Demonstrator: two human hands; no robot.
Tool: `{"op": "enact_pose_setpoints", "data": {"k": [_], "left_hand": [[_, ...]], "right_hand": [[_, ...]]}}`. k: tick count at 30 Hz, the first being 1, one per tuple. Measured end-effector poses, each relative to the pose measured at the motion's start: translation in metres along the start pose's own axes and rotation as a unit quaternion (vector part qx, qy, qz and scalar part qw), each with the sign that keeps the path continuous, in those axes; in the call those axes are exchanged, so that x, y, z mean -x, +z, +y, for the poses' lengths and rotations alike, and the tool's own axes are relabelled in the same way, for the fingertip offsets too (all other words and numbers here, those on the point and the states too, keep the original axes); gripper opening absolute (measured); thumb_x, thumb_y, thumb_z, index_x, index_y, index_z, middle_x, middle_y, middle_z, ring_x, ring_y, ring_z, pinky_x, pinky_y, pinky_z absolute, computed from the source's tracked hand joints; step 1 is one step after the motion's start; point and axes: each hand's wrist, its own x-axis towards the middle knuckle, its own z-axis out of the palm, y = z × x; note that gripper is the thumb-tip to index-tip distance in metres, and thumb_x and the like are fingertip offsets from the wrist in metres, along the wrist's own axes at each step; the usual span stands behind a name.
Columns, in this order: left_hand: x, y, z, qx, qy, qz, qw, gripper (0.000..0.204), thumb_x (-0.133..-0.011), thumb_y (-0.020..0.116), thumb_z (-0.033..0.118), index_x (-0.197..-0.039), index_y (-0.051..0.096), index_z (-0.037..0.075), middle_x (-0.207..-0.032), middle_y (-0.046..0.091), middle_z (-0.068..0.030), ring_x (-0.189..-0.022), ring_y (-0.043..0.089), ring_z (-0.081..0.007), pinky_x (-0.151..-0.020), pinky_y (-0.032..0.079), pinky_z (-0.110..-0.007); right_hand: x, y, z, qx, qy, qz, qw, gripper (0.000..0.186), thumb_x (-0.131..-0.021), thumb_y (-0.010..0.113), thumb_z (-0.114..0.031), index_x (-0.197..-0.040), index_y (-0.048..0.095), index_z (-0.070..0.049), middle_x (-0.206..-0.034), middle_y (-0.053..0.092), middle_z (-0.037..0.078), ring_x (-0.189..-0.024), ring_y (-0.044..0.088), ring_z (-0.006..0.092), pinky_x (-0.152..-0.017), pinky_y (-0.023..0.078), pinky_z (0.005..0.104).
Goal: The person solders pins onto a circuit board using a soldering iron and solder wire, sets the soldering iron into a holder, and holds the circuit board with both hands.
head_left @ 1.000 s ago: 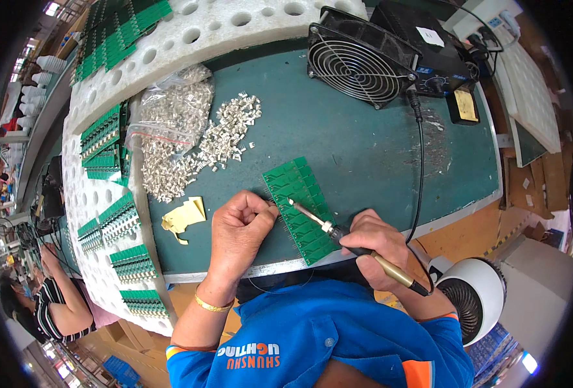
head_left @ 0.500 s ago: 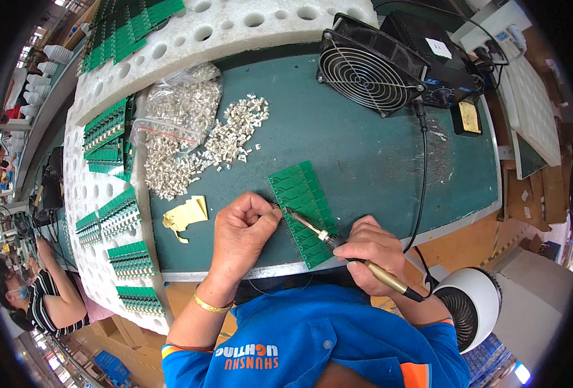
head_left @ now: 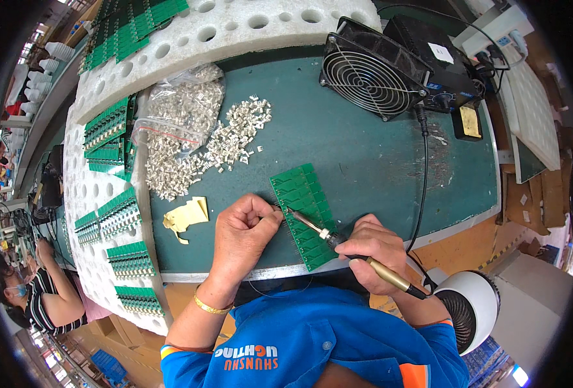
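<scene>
My right hand (head_left: 378,254) grips a soldering iron (head_left: 390,275) like a pen, its metal tip on the green circuit board (head_left: 307,220) near the left edge. The board lies flat and slightly turned close to the table's front edge. At its left edge my left hand (head_left: 246,227) is closed in a pinch on thin solder wire, mostly hidden by the fingers. A fine loop of wire (head_left: 280,294) shows below the table edge. Left of that hand lies a torn piece of yellow paper (head_left: 186,216).
Small white connectors (head_left: 238,132) lie heaped beside a clear bag (head_left: 182,110) of more. White foam (head_left: 92,191) with populated boards (head_left: 119,213) borders the left. At the back right are a black fan (head_left: 370,77), a soldering station (head_left: 432,58) and a hanging cable (head_left: 423,174). Another person (head_left: 50,294) sits far left.
The whole view has shifted very slightly. Both hands, the soldering iron and the board keep nearly the same places relative to each other.
</scene>
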Motion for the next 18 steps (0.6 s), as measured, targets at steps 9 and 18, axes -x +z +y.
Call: {"op": "enact_pose_setpoints", "data": {"k": [9,18], "left_hand": [[-0.0006,-0.0003,-0.0024,-0.013,-0.012,0.014,1.000,0.011,-0.088,0.065,0.000,-0.080,0.059,0.005,-0.079,0.065,0.0026,-0.071,0.054,-0.0010,-0.065,0.042,-0.018],[0.0004,0.0001,-0.0017,0.011,-0.005,0.002,1.000,0.009,-0.089,0.064,0.002,-0.081,0.060,0.005,-0.085,0.068,0.0004,-0.078,0.058,-0.0032,-0.072,0.046,-0.019]], "right_hand": [[-0.0035,-0.0010,0.0006,-0.004,-0.004,-0.001,1.000,0.033,-0.066,0.066,0.006,-0.097,0.067,-0.004,-0.071,0.065,0.007,-0.060,0.060,0.0205,-0.068,0.046,0.0369],[-0.0079,-0.0051,0.0020,-0.004,-0.006,-0.013,1.000,0.033,-0.066,0.066,0.007,-0.097,0.066,-0.004,-0.071,0.064,0.007,-0.061,0.060,0.0204,-0.068,0.045,0.0365]]}}
